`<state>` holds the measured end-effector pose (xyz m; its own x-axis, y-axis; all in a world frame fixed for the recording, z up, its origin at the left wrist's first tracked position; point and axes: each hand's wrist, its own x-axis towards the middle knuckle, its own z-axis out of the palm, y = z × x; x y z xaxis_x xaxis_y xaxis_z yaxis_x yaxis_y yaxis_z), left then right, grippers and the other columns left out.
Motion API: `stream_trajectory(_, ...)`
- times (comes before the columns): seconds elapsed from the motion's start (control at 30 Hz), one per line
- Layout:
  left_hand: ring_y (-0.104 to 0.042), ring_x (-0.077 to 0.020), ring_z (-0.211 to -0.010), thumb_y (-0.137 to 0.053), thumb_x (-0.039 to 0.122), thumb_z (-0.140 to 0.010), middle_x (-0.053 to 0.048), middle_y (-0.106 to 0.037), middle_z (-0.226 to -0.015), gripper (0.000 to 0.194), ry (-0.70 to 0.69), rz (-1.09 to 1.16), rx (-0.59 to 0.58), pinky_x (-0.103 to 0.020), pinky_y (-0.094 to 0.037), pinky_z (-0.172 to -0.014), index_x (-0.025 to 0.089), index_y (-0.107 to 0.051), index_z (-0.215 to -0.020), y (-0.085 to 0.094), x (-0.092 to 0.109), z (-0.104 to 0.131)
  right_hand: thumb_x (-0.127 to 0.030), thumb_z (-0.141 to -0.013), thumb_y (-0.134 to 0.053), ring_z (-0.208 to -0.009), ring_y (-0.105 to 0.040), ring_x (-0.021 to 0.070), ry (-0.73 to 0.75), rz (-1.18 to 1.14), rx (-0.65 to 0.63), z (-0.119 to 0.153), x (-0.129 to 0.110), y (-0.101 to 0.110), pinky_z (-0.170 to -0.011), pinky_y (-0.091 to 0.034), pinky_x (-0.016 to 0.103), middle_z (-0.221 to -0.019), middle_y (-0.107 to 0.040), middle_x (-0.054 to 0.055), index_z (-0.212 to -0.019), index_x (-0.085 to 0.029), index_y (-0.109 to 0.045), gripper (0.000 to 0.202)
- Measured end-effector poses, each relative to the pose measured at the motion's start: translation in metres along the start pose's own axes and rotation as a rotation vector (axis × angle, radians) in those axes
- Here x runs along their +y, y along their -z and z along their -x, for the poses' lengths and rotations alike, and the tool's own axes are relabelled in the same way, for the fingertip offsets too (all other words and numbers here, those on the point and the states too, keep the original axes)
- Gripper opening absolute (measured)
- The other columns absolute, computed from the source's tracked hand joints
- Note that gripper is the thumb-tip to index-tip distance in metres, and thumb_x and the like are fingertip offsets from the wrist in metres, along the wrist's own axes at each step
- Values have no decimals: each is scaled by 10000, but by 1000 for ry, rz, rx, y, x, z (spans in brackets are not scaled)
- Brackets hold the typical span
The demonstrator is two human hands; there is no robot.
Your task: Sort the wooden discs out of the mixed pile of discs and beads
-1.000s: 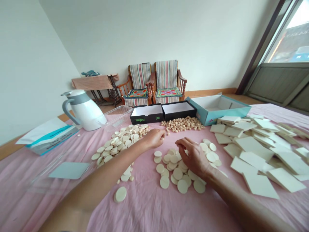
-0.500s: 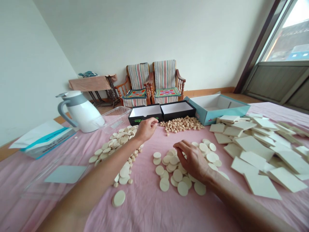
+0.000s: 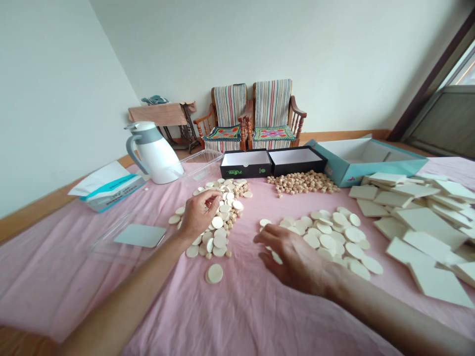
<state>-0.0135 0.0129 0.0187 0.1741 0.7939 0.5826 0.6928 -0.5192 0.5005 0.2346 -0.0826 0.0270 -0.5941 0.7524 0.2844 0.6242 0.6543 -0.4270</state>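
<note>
My left hand [image 3: 200, 211] is over the left pile of pale round wooden discs [image 3: 219, 241] and small wooden beads [image 3: 233, 216]. Its fingers are curled together, and whatever may be in them is hidden. At the left end of another heap of discs [image 3: 330, 240] is my right hand [image 3: 287, 254], palm down. Its fingers are bent but apart, with a few discs showing around and under them. One more disc [image 3: 214, 273] lies alone on the pink cloth, nearer to me.
Beads [image 3: 302, 182] are heaped before two black open boxes [image 3: 247, 170]. A blue open box [image 3: 345, 173] stands behind square wooden tiles [image 3: 419, 247] at right. A jug [image 3: 159, 158], a tissue pack [image 3: 113, 193] and clear plastic trays [image 3: 202, 168] are at left.
My left hand has drawn back from near the black boxes to the left pile. My right hand has shifted toward the near left side of its heap. The view has turned slightly.
</note>
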Motion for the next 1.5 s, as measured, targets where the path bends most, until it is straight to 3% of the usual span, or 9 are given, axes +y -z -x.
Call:
stream_trajectory(0.1,-667,-149,-732,-519,299,-867,-31,-723,-862,197,18,-1,19,-228,-507,-681,180,-663,-927,2,-7,6,-224,-832,-516,-902,-532,205,152,32,-145,-17,-34,-10,-793,-430,336,-969,-601,92,-1022,-160,-584,212)
stream_trajectory(0.2,-660,-144,-727,-520,293,-865,-27,-720,-856,184,6,-17,33,-226,-506,-685,180,-659,-909,4,-9,10,-299,-823,-558,-990,-494,235,316,61,-164,-34,-53,-28,-849,-408,370,-1064,-599,109,-1112,-162,-553,320)
stream_trajectory(0.37,-656,-140,-747,-508,285,-873,-24,-718,-860,180,8,-21,26,-224,-509,-711,182,-654,-895,6,-13,14,-242,-875,-506,-1106,-445,248,489,173,-107,-58,-45,-54,-899,-380,395,-1222,-544,134,-1056,-153,-589,218)
stream_trajectory(0.73,-641,-149,-802,-510,232,-873,-27,-694,-871,140,-60,-26,39,-247,-493,-737,187,-641,-885,8,-18,20,-102,-854,-505,-1060,-497,194,216,62,35,-80,22,-43,-885,-434,355,-1176,-558,107,-1120,-192,-598,296)
stream_trajectory(0.83,-641,-160,-836,-505,226,-875,-38,-690,-884,140,-92,-35,51,-262,-493,-766,186,-638,-889,11,-17,20,-54,-822,-493,-934,-550,173,24,50,89,-85,34,-35,-818,-446,309,-1010,-612,101,-986,-152,-632,236)
stream_trajectory(0.93,-639,-170,-846,-496,226,-877,-46,-690,-882,146,-118,-72,28,-278,-494,-781,190,-635,-902,13,-20,19,-33,-769,-502,-758,-565,144,-155,49,36,-89,41,-29,-698,-442,261,-840,-626,73,-860,-135,-627,185)
stream_trajectory(1.17,-635,-164,-824,-490,203,-867,-45,-691,-865,155,-148,-138,0,-273,-489,-764,188,-638,-908,14,-27,18,-117,-702,-590,-842,-559,184,-27,-29,-32,-87,29,-38,-751,-448,299,-896,-618,79,-949,-150,-606,250)
stream_trajectory(1.33,-630,-164,-824,-490,199,-862,-46,-686,-860,159,-142,-125,-3,-269,-487,-766,188,-640,-914,13,-29,19,-44,-708,-515,-802,-537,167,-22,-2,17,-85,25,-45,-720,-428,274,-839,-605,70,-840,-155,-603,193)
stream_trajectory(1.5,-628,-164,-823,-488,200,-869,-46,-683,-861,155,-134,-119,-8,-267,-483,-765,186,-637,-909,13,-30,19,-49,-761,-422,-636,-515,110,-62,-99,26,-80,33,-12,-617,-396,229,-716,-617,15,-772,-165,-621,231)
